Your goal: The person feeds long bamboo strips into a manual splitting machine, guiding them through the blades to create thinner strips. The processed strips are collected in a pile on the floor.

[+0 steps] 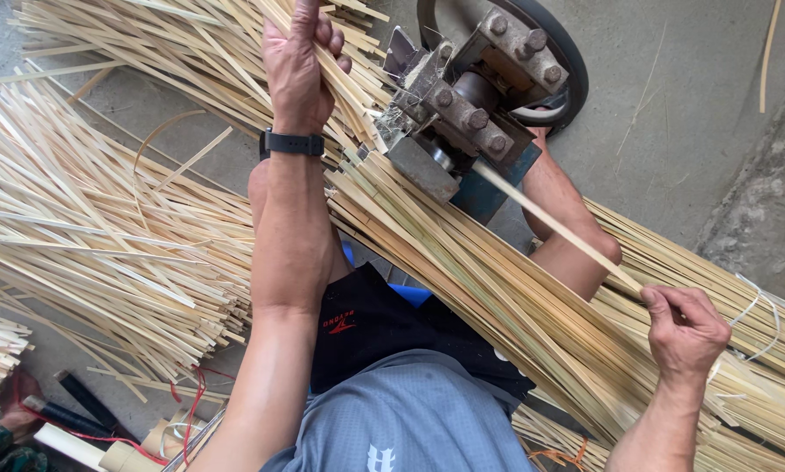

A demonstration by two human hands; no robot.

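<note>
My left hand [298, 70], with a black watch on the wrist, reaches forward and grips thin split bamboo strips [344, 79] coming out on the far side of a bolted metal splitting machine [467, 105]. My right hand [685, 332] pinches the near end of one long pale bamboo strip [550, 223] that runs diagonally into the machine's near side. A thick bundle of bamboo strips [497, 315] lies across my lap below that strip.
A large loose pile of split strips [95, 236] covers the floor at left. A dark wheel [559, 61] sits behind the machine. Concrete floor [672, 114] lies at right. Tape rolls and red cord [148, 437] rest at the bottom left.
</note>
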